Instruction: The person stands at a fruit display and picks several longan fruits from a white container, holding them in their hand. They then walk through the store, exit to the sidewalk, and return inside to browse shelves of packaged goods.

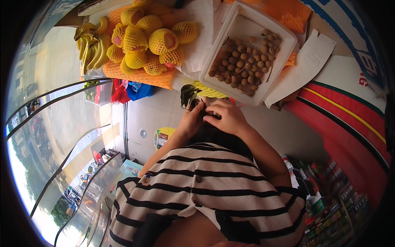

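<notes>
My left hand (192, 119) grips a twig that carries dark green leaves (189, 93) and, it seems, a small round brown fruit by the thumb. Close beside it, my right hand (227, 117) has its fingers bent around something dark that is mostly hidden, perhaps part of the same twig. Both hands are in front of my striped shirt, below the near edge of the display. Beyond them, a white foam box (213, 83) holds many round brown fruits on twigs, which look like longans (240, 64).
Fruits in yellow foam nets (135, 38) lie on orange netting (142, 75), left of the box. A bunch of bananas (95, 51) is farther left. A cardboard sign (304, 69) with writing leans by the box. Red and blue bags (140, 91) hang below the display.
</notes>
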Available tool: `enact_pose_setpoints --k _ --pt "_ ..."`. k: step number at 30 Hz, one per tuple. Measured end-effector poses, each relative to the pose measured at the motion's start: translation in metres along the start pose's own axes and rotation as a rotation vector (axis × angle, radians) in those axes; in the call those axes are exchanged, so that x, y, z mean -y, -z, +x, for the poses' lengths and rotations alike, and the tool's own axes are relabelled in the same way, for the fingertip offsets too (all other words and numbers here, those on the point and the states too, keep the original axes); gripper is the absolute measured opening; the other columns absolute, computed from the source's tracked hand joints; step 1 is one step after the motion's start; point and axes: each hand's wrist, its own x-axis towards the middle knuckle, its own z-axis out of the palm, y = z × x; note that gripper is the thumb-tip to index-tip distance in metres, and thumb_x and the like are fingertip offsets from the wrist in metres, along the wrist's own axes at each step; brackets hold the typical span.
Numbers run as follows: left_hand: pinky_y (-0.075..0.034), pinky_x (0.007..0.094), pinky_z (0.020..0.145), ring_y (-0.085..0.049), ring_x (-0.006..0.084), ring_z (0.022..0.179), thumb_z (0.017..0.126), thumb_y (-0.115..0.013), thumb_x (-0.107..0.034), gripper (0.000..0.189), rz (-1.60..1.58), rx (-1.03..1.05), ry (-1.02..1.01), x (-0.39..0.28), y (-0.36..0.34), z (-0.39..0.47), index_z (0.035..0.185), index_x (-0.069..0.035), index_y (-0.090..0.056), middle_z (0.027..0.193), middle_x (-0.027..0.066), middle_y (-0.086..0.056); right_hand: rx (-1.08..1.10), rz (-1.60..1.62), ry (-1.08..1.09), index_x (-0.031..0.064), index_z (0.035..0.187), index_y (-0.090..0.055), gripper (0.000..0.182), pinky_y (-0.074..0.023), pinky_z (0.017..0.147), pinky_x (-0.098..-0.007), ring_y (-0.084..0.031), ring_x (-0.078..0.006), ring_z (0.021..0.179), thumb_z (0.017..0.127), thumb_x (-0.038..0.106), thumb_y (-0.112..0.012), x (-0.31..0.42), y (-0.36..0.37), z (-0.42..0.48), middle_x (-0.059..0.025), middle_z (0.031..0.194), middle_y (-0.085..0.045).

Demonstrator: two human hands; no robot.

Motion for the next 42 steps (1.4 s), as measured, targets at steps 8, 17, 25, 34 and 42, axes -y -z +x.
enact_pose_setpoints --k 8,17,25,34,42 --pt "-0.037 0.0229 0.052 -0.051 0.0163 0.077 0.087 -0.051 -0.018 0.005 -0.042 0.044 -0.013 -0.01 0.019 -0.009 0.088 -0.015 -0.047 0.086 0.0012 -0.051 -0.12 -0.244 -0.031 0.0116 0.098 -0.058 0.023 -0.0463 0.068 -0.0334 -0.057 -0.0238 0.085 0.077 0.007 -0.051 -0.08 -0.009 0.069 -0.0071 0.101 -0.054" --pt "-0.037 0.0233 0.054 -0.053 0.0169 0.078 0.086 -0.052 -0.018 0.006 -0.047 0.017 -0.028 -0.011 0.028 -0.018 0.088 -0.016 -0.047 0.087 0.0008 -0.052 -0.059 -0.999 0.011 0.0143 0.081 -0.057 0.01 -0.044 0.065 -0.034 -0.053 -0.0228 0.077 0.072 0.012 -0.052 -0.094 0.007 0.081 -0.0052 0.09 -0.048" --pt "-0.039 0.025 0.053 -0.055 0.016 0.075 0.086 -0.053 -0.016 0.006 -0.079 -0.024 -0.028 -0.015 0.027 -0.019 0.087 -0.015 -0.047 0.084 -0.0001 -0.054 -0.035 -0.882 -0.014 0.0094 0.079 -0.054 0.012 -0.0439 0.063 -0.0328 -0.052 -0.0204 0.076 0.076 0.021 -0.055 -0.104 0.005 0.072 -0.004 0.089 -0.048" --pt "-0.04 0.0245 0.053 -0.056 0.0153 0.074 0.085 -0.053 -0.017 0.007 -0.106 -0.038 -0.059 -0.015 0.021 -0.019 0.088 -0.015 -0.047 0.084 0.0 -0.056 0.017 -0.916 0.089 0.0091 0.08 -0.054 0.02 -0.0408 0.072 -0.0333 -0.048 -0.0204 0.086 0.072 0.026 -0.062 -0.103 0.012 0.072 -0.0043 0.092 -0.046" --pt "-0.04 0.0246 0.053 -0.056 0.0158 0.074 0.085 -0.053 -0.019 0.007 -0.137 -0.096 -0.094 -0.011 0.015 -0.019 0.088 -0.014 -0.049 0.084 -0.0001 -0.056 -0.211 -0.606 0.179 0.0061 0.085 -0.051 0.022 -0.0402 0.074 -0.036 -0.049 -0.0256 0.085 0.073 0.02 -0.063 -0.096 0.023 0.066 -0.0064 0.095 -0.047"
